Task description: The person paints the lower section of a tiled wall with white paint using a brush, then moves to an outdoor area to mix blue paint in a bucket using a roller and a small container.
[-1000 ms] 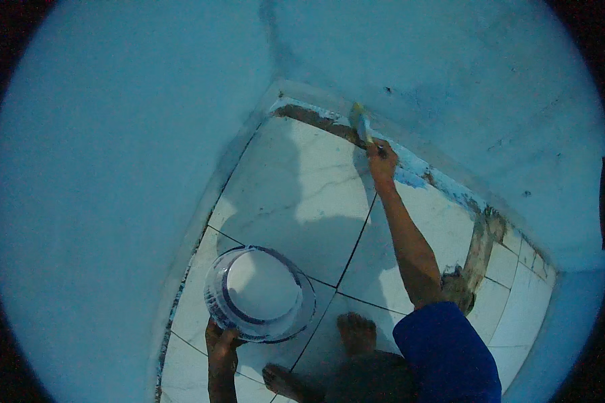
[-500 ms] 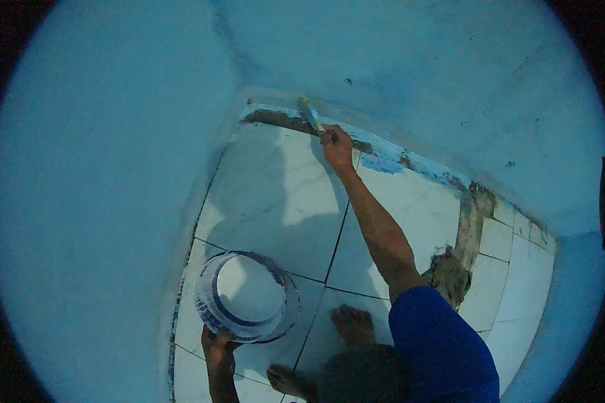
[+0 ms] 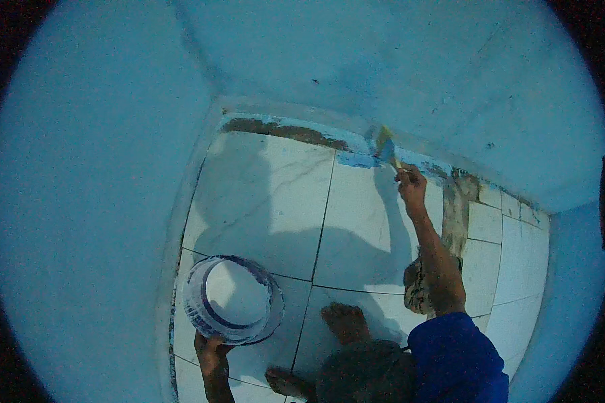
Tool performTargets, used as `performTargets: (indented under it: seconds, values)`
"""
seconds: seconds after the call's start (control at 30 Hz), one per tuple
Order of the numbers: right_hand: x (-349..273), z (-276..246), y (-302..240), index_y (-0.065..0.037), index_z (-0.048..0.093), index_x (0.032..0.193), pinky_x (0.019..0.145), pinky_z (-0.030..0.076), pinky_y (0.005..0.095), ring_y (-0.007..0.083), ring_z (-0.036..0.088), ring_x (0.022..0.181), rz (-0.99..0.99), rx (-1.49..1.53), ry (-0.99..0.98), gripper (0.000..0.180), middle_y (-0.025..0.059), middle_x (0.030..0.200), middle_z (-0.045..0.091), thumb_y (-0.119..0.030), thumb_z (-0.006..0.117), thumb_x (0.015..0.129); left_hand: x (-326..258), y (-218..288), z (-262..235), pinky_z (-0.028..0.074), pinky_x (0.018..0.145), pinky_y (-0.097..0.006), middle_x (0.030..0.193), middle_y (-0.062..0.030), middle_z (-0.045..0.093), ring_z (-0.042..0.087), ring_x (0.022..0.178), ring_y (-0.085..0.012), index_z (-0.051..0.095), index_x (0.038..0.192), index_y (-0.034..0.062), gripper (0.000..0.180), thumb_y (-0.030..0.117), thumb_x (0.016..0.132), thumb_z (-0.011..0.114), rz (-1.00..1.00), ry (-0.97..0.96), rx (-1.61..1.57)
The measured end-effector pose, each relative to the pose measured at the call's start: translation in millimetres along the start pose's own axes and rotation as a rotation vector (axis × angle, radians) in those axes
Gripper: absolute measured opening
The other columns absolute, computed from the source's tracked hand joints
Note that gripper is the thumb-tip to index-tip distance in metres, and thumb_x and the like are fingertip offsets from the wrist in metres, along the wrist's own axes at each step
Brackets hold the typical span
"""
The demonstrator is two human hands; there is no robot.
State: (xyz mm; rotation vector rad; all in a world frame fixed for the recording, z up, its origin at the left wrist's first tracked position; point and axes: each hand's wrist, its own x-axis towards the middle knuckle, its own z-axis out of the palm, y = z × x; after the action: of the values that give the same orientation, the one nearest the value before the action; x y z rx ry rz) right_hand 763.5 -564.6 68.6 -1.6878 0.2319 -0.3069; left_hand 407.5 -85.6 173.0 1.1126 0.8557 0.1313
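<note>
Brush (image 3: pixel 388 149): bristles (image 3: pixel 384 136) faced wall (image 3: pixel 450 67), long axis crossed floor's (image 3: pixel 296 181) far edge.
Right hand (image 3: pixel 412 183): we'd closed on its handle (image 3: pixel 397 163).
Left hand (image 3: pixel 212 352): we gripped bucket (image 3: pixel 199 310), fingers half-hidden.

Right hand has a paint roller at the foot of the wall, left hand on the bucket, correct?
Wrong tool: the head view shows the right hand holding a paintbrush at the foot of the wall; the left hand is indeed on the bucket.

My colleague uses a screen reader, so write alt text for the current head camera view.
A person's right hand holds a paintbrush at the foot of a blue wall. The left hand grips a bucket with pale contents. Below is a tiled floor.
</note>
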Motion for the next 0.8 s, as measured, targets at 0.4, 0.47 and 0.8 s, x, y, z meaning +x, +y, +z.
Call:
performTargets:
  seconds: [0.4,0.47,0.8]
  values:
    - [43.1,38.0,-2.5,-0.005,0.067,0.108,0.058,0.045,0.0259,0.0089,0.059,0.071,-0.185,-0.102,-0.147,0.015,0.0043,0.082,0.067,-0.011,0.061,0.096,5.6,-15.1,-15.1,0.06,0.083,-0.052,0.125,-0.0182,0.056,0.064,0.104,-0.0357,0.04,0.141,0.0007,0.079,0.014,0.07,0.07,0.027,-0.053,0.014]
    - [45.1,12.0,-4.6,-0.004,0.067,0.106,0.056,0.042,0.0238,0.0064,0.054,0.066,-0.089,-0.109,-0.113,0.016,0.0028,0.082,0.066,-0.015,0.065,0.094,3.5,-10.9,-13.4,0.06,0.083,-0.052,0.125,-0.0181,0.056,0.064,0.103,-0.0356,0.04,0.141,0.0013,0.078,0.012,0.069,0.069,0.022,-0.018,0.028]
    - [28.5,-160.7,11.4,-0.007,0.066,0.104,0.045,0.035,0.0231,0.0046,0.046,0.052,0.049,-0.136,0.14,0.023,0.0011,0.076,0.062,-0.027,0.068,0.094,7.6,-15.0,-11.3,0.059,0.082,-0.05,0.124,-0.017,0.057,0.063,0.104,-0.0351,0.039,0.141,0.0023,0.078,0.012,0.068,0.065,0.036,-0.011,0.091]
